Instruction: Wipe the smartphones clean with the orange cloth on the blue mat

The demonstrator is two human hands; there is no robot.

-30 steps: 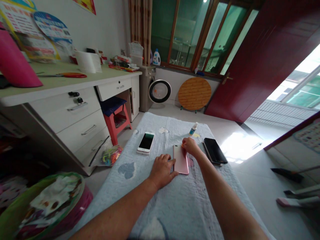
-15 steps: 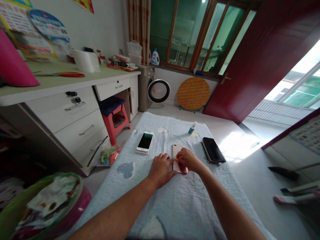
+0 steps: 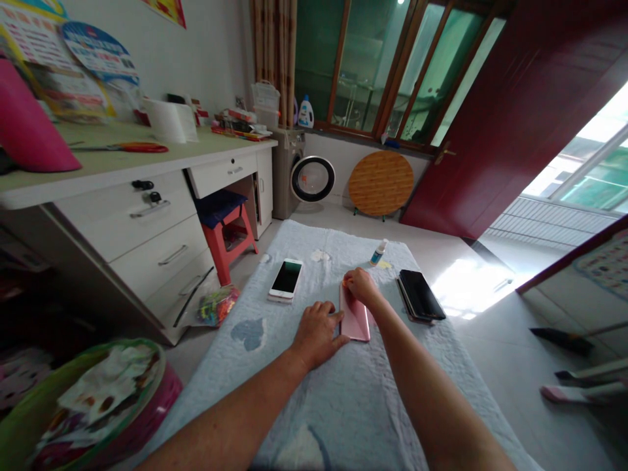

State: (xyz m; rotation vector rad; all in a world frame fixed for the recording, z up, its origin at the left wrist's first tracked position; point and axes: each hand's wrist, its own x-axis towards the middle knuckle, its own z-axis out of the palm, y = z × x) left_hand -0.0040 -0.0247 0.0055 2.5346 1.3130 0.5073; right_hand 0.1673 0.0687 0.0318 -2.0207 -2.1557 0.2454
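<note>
A rose-pink phone [image 3: 354,320] lies back up on the cloth-covered table, between my hands. My left hand [image 3: 318,332] rests on the cloth at the phone's left side, fingers spread, with thumb and forefinger against its edge. Over the phone's far end, my right hand [image 3: 360,285] has its fingers closed on a small orange piece [image 3: 347,282], pressed to the phone's back. Most of that piece is hidden by the fingers, so its kind is unclear.
A white phone [image 3: 286,279] lies to the left, on something of similar size. Stacked dark devices [image 3: 420,296] are at the right; a small spray bottle [image 3: 378,252] stands behind. A waste bin [image 3: 164,386] is at the lower left, beside the blue tablecloth [image 3: 294,235].
My right hand has slid away from me along the phone's back to its far end, with the orange piece. The left hand has stayed at the edge.
</note>
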